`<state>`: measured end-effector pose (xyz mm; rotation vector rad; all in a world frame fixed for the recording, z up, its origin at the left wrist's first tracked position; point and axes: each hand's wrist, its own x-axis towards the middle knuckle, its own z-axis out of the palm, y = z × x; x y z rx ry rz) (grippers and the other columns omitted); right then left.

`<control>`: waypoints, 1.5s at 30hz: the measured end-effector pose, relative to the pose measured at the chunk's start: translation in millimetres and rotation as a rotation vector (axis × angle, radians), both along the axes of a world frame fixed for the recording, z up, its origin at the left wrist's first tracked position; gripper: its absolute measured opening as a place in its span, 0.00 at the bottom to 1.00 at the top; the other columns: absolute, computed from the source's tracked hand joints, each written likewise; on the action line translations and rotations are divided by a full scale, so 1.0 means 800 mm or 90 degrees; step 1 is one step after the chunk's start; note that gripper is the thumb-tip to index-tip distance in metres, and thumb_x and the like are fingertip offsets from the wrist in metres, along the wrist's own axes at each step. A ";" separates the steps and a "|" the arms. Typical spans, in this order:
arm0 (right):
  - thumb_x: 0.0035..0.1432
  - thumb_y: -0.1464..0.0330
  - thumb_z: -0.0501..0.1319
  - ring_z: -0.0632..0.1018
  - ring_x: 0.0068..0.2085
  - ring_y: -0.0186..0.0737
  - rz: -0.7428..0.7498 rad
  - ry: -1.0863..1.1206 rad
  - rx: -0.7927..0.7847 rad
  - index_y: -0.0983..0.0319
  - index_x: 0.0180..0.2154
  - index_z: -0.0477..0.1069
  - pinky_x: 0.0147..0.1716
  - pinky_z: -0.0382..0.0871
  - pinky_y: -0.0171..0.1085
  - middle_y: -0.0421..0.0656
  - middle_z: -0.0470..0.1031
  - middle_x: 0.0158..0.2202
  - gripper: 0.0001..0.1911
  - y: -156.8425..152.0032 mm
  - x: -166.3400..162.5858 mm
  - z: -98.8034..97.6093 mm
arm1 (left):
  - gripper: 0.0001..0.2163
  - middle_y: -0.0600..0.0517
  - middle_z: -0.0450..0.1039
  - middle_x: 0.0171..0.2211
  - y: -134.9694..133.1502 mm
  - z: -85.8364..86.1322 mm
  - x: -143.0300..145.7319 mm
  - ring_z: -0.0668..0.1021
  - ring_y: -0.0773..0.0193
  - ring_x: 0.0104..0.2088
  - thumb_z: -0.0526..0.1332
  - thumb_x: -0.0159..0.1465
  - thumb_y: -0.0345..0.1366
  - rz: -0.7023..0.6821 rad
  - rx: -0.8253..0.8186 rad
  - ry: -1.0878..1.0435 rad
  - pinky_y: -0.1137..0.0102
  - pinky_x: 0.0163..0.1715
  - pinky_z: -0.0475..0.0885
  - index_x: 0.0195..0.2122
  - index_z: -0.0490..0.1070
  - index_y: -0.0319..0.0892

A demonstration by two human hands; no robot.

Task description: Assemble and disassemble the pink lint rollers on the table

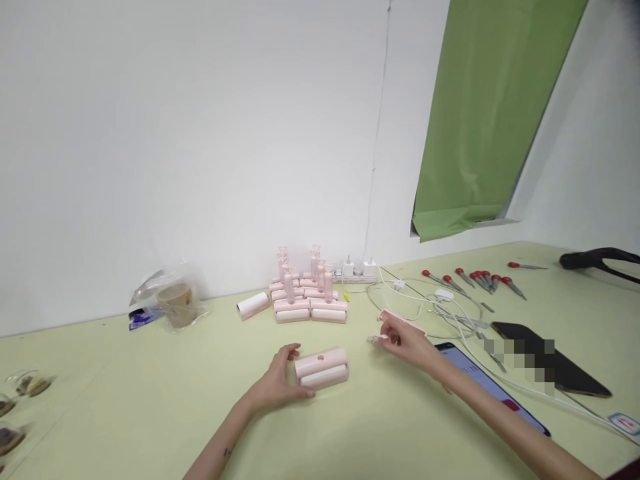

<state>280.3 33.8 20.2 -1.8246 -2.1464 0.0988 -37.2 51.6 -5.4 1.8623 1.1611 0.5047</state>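
Note:
My left hand [277, 383] rests on the pale green table [150, 413], fingers curled round the left end of a pink lint-roller case [323, 368] lying on its side. To the right, my right hand [405, 340] is closed on a slim pink handle piece [400, 319], holding it just above the table. A stack of several similar pink rollers [307, 293] stands behind, near the wall, with a loose white roll [253, 305] at its left.
White cables [440, 303] and chargers run across the right. Several red-handled screwdrivers [475, 280] lie at the back right. Two phones [550, 367] lie near my right forearm. A plastic bag with a cup [173, 300] sits at the back left.

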 end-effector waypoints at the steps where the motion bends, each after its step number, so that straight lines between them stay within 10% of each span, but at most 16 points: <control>1: 0.55 0.68 0.45 0.73 0.29 0.35 -0.006 0.008 0.005 0.60 0.36 0.61 0.25 0.60 0.31 0.41 0.72 0.33 0.09 0.005 0.005 0.004 | 0.37 0.45 0.53 0.53 0.002 0.001 0.000 0.60 0.54 0.53 0.64 0.46 0.44 0.016 0.025 0.003 0.65 0.48 0.59 0.54 0.48 0.46; 12: 0.48 0.62 0.56 0.71 0.32 0.44 0.136 -0.060 -0.044 0.61 0.25 0.63 0.32 0.60 0.38 0.46 0.69 0.29 0.09 0.023 0.006 0.014 | 0.27 0.48 0.55 0.51 -0.007 0.050 0.026 0.56 0.52 0.53 0.58 0.51 0.50 -0.014 0.197 -0.032 0.60 0.50 0.55 0.51 0.54 0.50; 16: 0.57 0.57 0.46 0.69 0.31 0.38 0.187 -0.027 -0.039 0.60 0.33 0.60 0.29 0.61 0.34 0.42 0.67 0.31 0.14 0.012 -0.026 0.043 | 0.36 0.46 0.57 0.47 -0.005 0.030 0.019 0.62 0.50 0.48 0.68 0.37 0.46 -0.028 0.083 0.035 0.61 0.43 0.62 0.47 0.56 0.44; 24: 0.57 0.58 0.48 0.70 0.28 0.36 0.375 -0.055 -0.081 0.60 0.35 0.63 0.24 0.59 0.33 0.43 0.65 0.37 0.14 0.008 -0.078 0.081 | 0.23 0.53 0.63 0.37 -0.001 0.012 0.016 0.69 0.63 0.38 0.64 0.48 0.41 -0.050 -0.088 -0.266 0.70 0.35 0.66 0.41 0.54 0.45; 45: 0.44 0.71 0.59 0.67 0.21 0.35 0.491 -0.323 -0.147 0.63 0.22 0.69 0.17 0.47 0.32 0.44 0.71 0.25 0.03 0.004 -0.144 0.125 | 0.24 0.51 0.62 0.41 -0.024 0.005 0.033 0.70 0.64 0.38 0.63 0.51 0.40 -0.102 -0.106 -0.322 0.71 0.35 0.66 0.45 0.53 0.45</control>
